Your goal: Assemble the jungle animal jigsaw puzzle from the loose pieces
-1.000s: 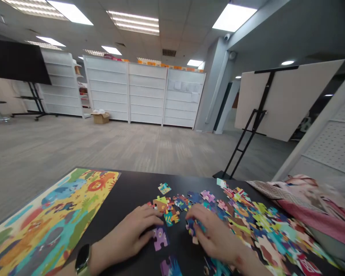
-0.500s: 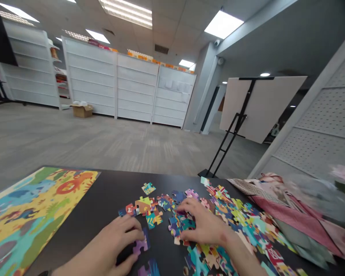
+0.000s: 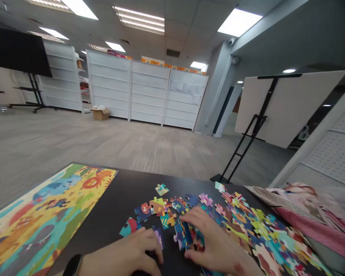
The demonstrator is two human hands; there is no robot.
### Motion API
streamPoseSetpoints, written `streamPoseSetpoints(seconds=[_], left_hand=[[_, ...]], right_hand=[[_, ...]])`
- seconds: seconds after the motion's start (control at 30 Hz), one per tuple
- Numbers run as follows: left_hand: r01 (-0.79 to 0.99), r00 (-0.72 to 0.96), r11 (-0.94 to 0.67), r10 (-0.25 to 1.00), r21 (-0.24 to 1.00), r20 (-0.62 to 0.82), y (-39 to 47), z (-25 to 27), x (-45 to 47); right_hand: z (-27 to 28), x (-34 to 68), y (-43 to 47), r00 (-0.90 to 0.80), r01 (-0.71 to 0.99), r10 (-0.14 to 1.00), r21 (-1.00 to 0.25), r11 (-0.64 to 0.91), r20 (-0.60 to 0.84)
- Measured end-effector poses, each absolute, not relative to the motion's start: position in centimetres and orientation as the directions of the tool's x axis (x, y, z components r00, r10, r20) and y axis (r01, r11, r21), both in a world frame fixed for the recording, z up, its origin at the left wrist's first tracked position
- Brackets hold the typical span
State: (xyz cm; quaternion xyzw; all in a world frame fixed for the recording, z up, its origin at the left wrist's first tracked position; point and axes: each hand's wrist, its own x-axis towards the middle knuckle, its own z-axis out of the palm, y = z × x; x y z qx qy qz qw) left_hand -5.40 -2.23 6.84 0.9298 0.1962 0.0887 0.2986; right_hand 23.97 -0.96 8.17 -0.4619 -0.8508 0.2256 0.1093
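My left hand [image 3: 132, 251] lies low over the dark table, fingers bent, thumb apart, no piece visible between them. A purple puzzle piece [image 3: 159, 237] is right by its fingertips, and a teal and red puzzle piece [image 3: 130, 227] lies just behind its knuckles. Thumb and index finger of my right hand [image 3: 208, 237] close around a dark blue puzzle piece [image 3: 182, 234]; more pieces are partly hidden under the palm. Beyond both hands lie an orange and yellow-green piece [image 3: 158, 206], a teal piece with a yellow shape [image 3: 167, 219] and a pink-purple piece [image 3: 205, 199].
A colourful animal picture sheet [image 3: 83, 199] lies on the table [image 3: 109, 214] at left. Loose puzzle pieces [image 3: 264, 230] spread across the right. Pink and patterned cloth [image 3: 310, 222] is heaped at the right edge. Behind stand a board on a stand [image 3: 287, 111] and white shelves [image 3: 109, 84].
The view has swung left, so the scene sits further right. The teal and red piece now shows behind my left hand. My right hand stays around the blue pieces.
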Motion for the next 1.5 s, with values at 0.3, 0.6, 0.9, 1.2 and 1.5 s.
streamPoseSetpoints(seconds=[0.3, 0.6, 0.9, 1.2, 1.5], left_hand=[[0.555, 0.715, -0.655, 0.691, 0.513, 0.109, -0.6, 5.2, -6.7], [0.474, 0.739, -0.647, 0.661, 0.598, 0.129, -0.9, 5.4, -6.1], [0.558, 0.634, -0.613, 0.75, 0.559, 0.189, -0.5, 4.5, -6.3], [0.692, 0.608, -0.559, 0.792, 0.457, 0.047, 1.3, 6.1, -9.3], [0.757, 0.527, -0.459, 0.849, 0.465, -0.02, 3.8, 6.5, -13.5]], right_hand=[[7.8, 22.4, -1.6, -0.525, 0.772, 0.842, -0.485, 0.411, -0.121], [6.6, 22.5, -1.4, -0.524, 0.76, 0.846, -0.503, 0.411, -0.099], [7.0, 22.5, -2.0, -0.578, 0.71, 0.81, -0.547, 0.443, -0.093], [7.2, 23.1, -1.4, -0.573, 0.711, 0.819, -0.484, 0.51, 0.022], [7.3, 23.1, -0.9, -0.548, 0.742, 0.836, -0.475, 0.474, -0.022]])
